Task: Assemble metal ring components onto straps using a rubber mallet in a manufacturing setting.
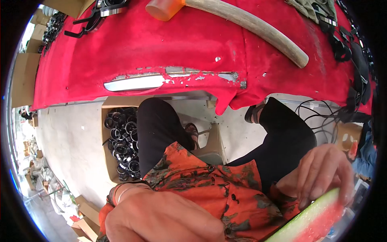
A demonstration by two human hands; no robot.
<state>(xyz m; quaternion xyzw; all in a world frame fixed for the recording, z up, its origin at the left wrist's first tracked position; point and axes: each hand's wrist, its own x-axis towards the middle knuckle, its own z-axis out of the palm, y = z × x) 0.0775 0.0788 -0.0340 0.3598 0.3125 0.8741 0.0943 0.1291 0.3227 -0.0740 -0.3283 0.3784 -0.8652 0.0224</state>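
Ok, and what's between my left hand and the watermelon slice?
The orange patterned shirt fills the gap between your left hand and the watermelon slice, as the head view shows.

Table (161, 44) before me, mallet (250, 20) on it, middle to right. Clamp-like part (93, 20) on table, left of mallet. Carton (106, 153) holding rings (123, 141) on floor (72, 141), left of my legs (157, 129). Cables (320, 116) beyond my right knee (302, 139), below table edge. Watermelon slice (314, 220) in my right hand (324, 173).
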